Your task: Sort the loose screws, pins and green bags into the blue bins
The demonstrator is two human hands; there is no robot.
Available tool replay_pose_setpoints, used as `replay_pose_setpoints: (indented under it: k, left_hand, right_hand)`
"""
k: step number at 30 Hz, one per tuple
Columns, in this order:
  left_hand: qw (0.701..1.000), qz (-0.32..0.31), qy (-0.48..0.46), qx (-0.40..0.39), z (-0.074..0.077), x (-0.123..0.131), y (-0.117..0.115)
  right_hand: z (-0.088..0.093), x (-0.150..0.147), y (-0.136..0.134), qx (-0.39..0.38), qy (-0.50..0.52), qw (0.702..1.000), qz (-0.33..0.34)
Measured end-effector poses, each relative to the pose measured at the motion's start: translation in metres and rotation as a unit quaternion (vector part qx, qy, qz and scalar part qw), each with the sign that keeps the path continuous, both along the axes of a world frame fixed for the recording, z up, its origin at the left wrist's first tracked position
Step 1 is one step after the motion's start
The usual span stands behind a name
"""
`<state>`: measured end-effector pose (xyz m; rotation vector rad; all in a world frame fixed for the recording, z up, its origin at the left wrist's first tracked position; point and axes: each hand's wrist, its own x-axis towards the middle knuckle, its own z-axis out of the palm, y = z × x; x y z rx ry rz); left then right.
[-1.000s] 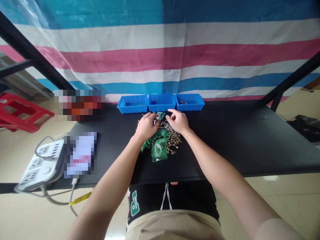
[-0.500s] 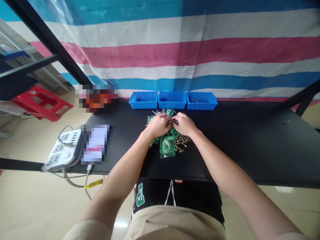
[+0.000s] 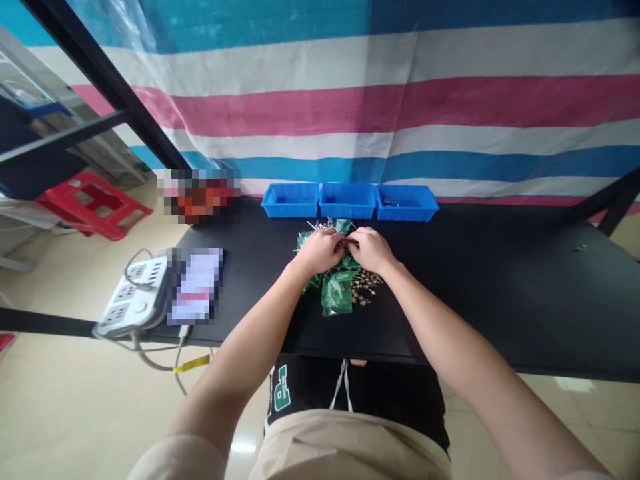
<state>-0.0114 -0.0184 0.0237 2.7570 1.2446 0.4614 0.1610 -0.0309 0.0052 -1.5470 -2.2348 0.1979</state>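
Makeshift small-parts workshop: a matt black workbench (image 3: 500, 293) on a black steel frame (image 3: 115, 93), backed by a blue, white and pink striped tarpaulin (image 3: 400, 107). On top are three open blue plastic bins (image 3: 349, 200) in a row, with loose brass-coloured metal fittings (image 3: 367, 283) and small green plastic packets (image 3: 336, 293) heaped together. A white multi-socket power strip (image 3: 133, 303) sits at the edge.

Left hand (image 3: 320, 248) and right hand (image 3: 371, 248) close over the pile (image 3: 336, 293), and what they grip is hidden beneath them. 1 blurred block (image 3: 199, 195) sits past the table (image 3: 475, 287) edge, another blurred sheet (image 3: 197, 285) on it. Contents of the 3 bins (image 3: 348, 211): too small to tell. So is the speck (image 3: 580, 248) far right.
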Motion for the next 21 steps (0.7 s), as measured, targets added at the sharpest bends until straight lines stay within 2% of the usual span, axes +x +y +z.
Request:
replay_pose_setpoints:
  k: [13,21]
  left_hand:
    - [0.995,0.022,-0.1,-0.023,-0.0012,-0.0015,0.0009]
    - [0.994,0.026,-0.103,-0.019,-0.0012,-0.0013,0.0017]
  right_hand:
    - [-0.0057,0.0016,0.0024,0.052,0.065,0.997,-0.006]
    - [-0.0048,0.0004,0.002,0.072,0.08,0.994,-0.007]
